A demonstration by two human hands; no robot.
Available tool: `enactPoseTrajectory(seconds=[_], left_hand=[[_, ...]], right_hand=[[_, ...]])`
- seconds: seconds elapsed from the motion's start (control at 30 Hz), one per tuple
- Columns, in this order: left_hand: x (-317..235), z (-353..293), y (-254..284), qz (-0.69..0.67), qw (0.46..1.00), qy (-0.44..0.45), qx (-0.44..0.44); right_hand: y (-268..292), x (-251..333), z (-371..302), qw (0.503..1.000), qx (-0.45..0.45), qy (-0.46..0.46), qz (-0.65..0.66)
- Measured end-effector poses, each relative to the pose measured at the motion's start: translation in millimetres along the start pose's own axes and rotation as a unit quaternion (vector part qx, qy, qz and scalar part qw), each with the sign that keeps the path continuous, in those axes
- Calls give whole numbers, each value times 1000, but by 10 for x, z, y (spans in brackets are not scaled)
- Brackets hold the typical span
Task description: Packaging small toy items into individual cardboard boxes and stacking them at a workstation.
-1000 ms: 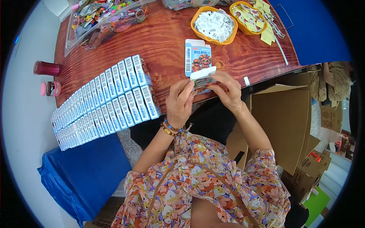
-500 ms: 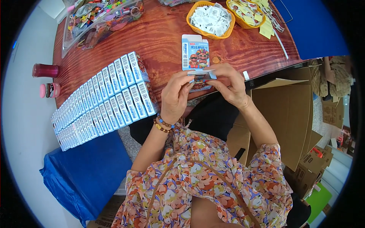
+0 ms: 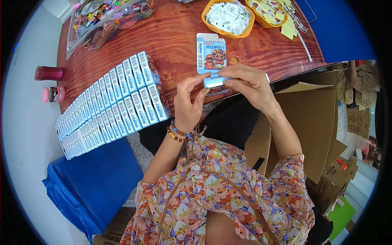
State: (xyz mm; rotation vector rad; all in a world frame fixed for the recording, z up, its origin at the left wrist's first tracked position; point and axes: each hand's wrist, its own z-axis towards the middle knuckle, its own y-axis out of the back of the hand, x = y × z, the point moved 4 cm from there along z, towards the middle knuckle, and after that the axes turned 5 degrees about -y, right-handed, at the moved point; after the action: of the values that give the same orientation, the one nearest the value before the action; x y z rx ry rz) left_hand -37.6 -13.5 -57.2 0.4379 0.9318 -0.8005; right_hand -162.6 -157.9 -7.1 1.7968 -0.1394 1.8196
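Observation:
A small light-blue cardboard box (image 3: 214, 83) is between my hands near the table's front edge, its pale end facing up. My left hand (image 3: 188, 96) grips its left end with thumb and forefinger, a beaded bracelet on that wrist. On the right, my right hand (image 3: 254, 85) has its fingers and thumb closed on the box's upper right edge. Just beyond lies a flat light-blue carton (image 3: 214, 57) printed with cartoon figures, its flap outspread. A small round brownish piece (image 3: 234, 61) rests beside that carton.
Two long rows of blue-and-white boxes (image 3: 110, 106) stand at left. Yellow baskets hold white packets (image 3: 228, 18) and yellow-and-white pieces (image 3: 265, 12). A clear bin (image 3: 106, 22) of colourful trinkets sits far left. Two jars (image 3: 49, 73) stand at the left edge; a large open carton (image 3: 304, 122) is at right.
The box's open end, with its flaps up, now shows a closed pale face. My right hand has shifted slightly right, and both hands still grip the box.

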Motion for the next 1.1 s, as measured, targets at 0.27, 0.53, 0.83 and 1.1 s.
enactPoseTrajectory(seconds=[0.27, 0.53, 0.83, 1.1], left_hand=[[-104, 73, 45, 108, 991, -15, 72], [-320, 227, 26, 161, 982, -11, 96], [-371, 287, 78, 167, 979, 2, 121], [-501, 388, 76, 339, 906, -65, 243]], right_hand=[[-22, 136, -65, 977, -30, 95, -186], [-12, 196, -57, 954, -11, 135, -267], [36, 226, -32, 934, 28, 158, -321], [62, 291, -22, 904, 44, 224, -362]])
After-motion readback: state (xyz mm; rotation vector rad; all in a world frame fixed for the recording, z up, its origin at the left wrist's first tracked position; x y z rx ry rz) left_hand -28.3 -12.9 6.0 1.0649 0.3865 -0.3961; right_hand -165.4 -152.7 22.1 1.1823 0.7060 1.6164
